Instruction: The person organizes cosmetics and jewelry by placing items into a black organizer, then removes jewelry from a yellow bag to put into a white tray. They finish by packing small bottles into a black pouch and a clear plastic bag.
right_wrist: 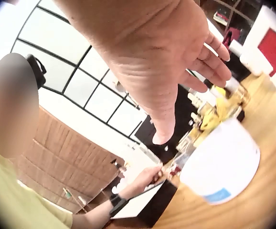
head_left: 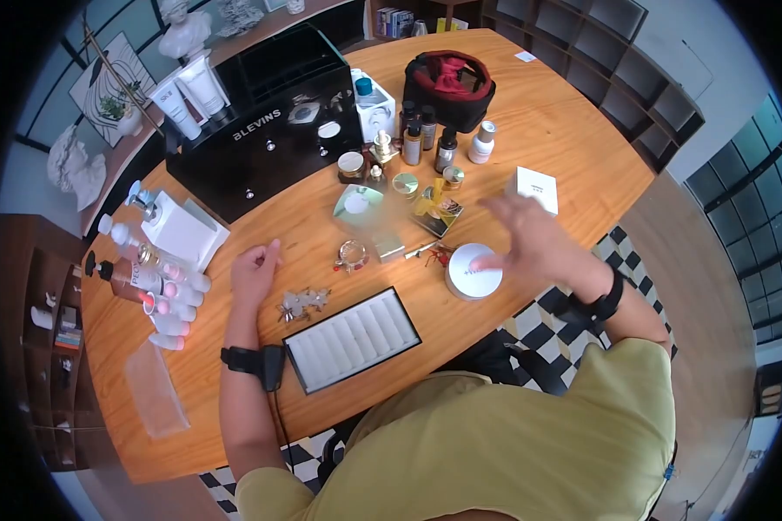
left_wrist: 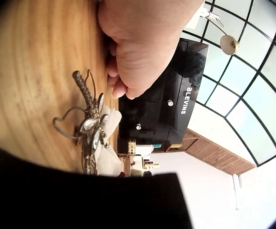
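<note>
My left hand (head_left: 255, 271) rests on the table with its fingers loosely curled and nothing in them. Close to it lies a metal hair clip (left_wrist: 92, 126) with pale petals and clear stones. A black-edged tray (head_left: 352, 340) with padded white rows sits in front of me. My right hand (head_left: 543, 247) is spread over the right part of the table, fingers apart and holding nothing. Its thumb overlaps the lid of a round white tub (right_wrist: 219, 160) in the head view. Left of that tub are a ring-shaped bracelet (head_left: 352, 254) and a small box with a yellow ribbon (head_left: 437, 208).
A black BLEVINS case (head_left: 261, 139) stands at the back left, beside white pump bottles (head_left: 178, 230). Small bottles (head_left: 413, 143) and a black-and-red round bag (head_left: 450, 91) are at the back. A white box (head_left: 537, 187) stands right; a clear sheet (head_left: 156, 391) lies front left.
</note>
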`<state>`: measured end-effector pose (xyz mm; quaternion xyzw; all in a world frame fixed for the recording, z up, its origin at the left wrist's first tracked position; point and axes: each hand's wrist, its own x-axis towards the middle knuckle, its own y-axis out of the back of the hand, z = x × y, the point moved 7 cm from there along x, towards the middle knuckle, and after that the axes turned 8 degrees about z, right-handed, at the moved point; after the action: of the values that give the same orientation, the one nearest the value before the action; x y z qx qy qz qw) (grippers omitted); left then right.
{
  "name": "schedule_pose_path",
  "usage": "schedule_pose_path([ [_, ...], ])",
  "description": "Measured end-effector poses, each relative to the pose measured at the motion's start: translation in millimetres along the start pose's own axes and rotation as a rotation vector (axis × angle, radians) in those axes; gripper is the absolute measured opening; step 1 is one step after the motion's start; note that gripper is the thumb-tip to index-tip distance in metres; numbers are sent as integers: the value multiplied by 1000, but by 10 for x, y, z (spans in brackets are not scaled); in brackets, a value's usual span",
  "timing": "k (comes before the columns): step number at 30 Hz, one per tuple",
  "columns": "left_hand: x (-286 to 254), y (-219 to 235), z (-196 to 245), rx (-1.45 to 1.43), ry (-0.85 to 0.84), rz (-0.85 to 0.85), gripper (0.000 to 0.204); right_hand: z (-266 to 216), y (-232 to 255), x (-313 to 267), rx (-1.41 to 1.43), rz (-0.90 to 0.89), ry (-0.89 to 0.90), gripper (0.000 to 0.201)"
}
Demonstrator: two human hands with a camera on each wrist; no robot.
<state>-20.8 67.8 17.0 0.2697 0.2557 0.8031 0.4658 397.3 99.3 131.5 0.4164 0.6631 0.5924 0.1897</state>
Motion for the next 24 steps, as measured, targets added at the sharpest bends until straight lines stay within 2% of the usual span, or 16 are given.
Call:
schedule_pose_path([
  [2,-6,-21,-4,-32,-19,2,42,297,164,86,-64,109,-40,89],
  [4,-17,-7,-21,-61,-36,23,41,622,231,120,-190,121,-99,88],
  [6,-28,-5,-6,-94,-61,47,41,965,122,76,-93,51,-205,86],
  [8,-26,0,-36,-88,-29,22,41,1100,25,47,78,66,-205,86],
  [9,-23,-10,-35,-90,-16,2,40,1146,-32,17,159,70,-212,87],
  [12,-36,10,2,-81,-21,16,40,1143,-23,-123,267,296,-216,91],
  [13,-37,14,-4,-83,-20,16,40,1176,-72,-189,216,344,-138,92],
  [16,-35,7,0,-94,-22,15,40,1289,-218,-348,508,395,-252,94],
  [22,-31,5,-2,-99,-24,19,41,1320,-299,-341,657,393,-321,97],
  [24,-30,1,-7,-102,-15,10,42,1300,-317,-346,613,386,-362,99],
])
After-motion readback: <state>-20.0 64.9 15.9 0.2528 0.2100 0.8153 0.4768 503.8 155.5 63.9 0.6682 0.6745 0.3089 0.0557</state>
